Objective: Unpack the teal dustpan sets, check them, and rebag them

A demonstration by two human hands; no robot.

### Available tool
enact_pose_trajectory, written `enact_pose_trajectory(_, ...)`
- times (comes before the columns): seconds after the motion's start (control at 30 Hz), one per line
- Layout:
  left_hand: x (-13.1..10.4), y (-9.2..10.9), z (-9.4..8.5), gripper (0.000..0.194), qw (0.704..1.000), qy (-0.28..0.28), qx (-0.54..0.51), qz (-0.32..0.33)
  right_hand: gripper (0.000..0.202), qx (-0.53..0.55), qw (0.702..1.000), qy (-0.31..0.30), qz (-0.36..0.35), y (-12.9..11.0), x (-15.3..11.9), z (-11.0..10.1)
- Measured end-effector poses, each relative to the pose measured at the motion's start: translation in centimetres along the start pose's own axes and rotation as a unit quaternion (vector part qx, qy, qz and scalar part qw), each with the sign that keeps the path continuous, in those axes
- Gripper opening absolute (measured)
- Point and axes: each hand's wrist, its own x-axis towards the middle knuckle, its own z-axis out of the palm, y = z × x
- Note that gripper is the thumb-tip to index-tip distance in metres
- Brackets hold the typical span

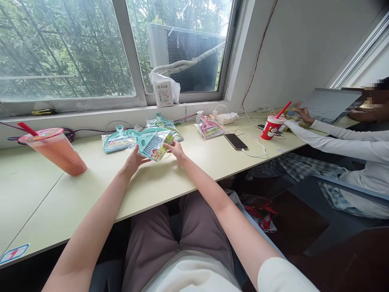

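Holding a teal packaged dustpan set [151, 142] between them, both hands are raised just above the pale surface [91, 186]. Left hand [133, 161] grips the packet's near-left edge, fingers curled under it, thumb on top. Right hand [176, 151] pinches the packet's right edge with fingers partly closed. The packet sits tilted, at 12 o'clock from the person's lap.

Observed around it:
- A second teal packet [117, 142] lies flat on the surface at 9 o'clock of the held one, just beside it.
- More teal packets [161, 123] are stacked at 12 o'clock, close behind.
- A pink packet [209, 128] lies at 2 o'clock, well apart.
- A sealed pink drink cup [56, 151] with straw stands at 9 o'clock, far left.
- A phone [235, 141] on a white cable lies at 3 o'clock.
- A red cup [272, 127] stands beyond it, near a co-worker's sleeve [328, 140].
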Motion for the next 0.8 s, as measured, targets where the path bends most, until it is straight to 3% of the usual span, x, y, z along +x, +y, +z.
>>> enact_pose_trajectory(0.13, 1.1, -0.5, -0.5, 0.038, 0.993, 0.116, -0.007, 0.003, 0.036, 0.054, 0.998, -0.004, 0.026, 0.3, 0.1, 0.1)
enact_pose_trajectory(0.27, 2.1, -0.1, -1.7, 0.033, 0.985, 0.164, -0.042, 0.036, 0.031, 0.07, 0.997, 0.019, 0.034, 0.3, 0.4, 0.0)
enact_pose_trajectory(0.43, 2.1, 1.4, -5.1, 0.052, 0.958, 0.245, -0.123, 0.08, 0.021, 0.107, 0.992, 0.061, 0.028, -0.2, 0.6, -0.6)
enact_pose_trajectory(0.53, 1.9, 1.7, -6.7, 0.058, 0.945, 0.305, -0.113, 0.034, 0.021, 0.132, 0.987, 0.085, 0.025, 0.0, 0.7, -1.0)
enact_pose_trajectory(0.6, 1.8, 1.6, -6.8, 0.062, 0.951, 0.302, -0.059, -0.042, 0.023, 0.153, 0.982, 0.11, 0.024, 0.0, 0.8, -1.2)
enact_pose_trajectory(0.67, 1.9, 1.5, -6.3, 0.067, 0.96, 0.258, -0.011, -0.106, 0.023, 0.17, 0.975, 0.137, 0.029, 0.0, 0.9, -1.4)
enact_pose_trajectory(0.73, 1.9, 1.5, -5.5, 0.069, 0.972, 0.201, -0.007, -0.122, 0.023, 0.186, 0.97, 0.152, 0.032, -0.2, 1.0, -1.7)
enact_pose_trajectory(0.8, 1.8, 1.6, -4.8, 0.068, 0.979, 0.172, -0.046, -0.096, 0.022, 0.2, 0.967, 0.154, 0.035, -0.4, 1.1, -1.9)
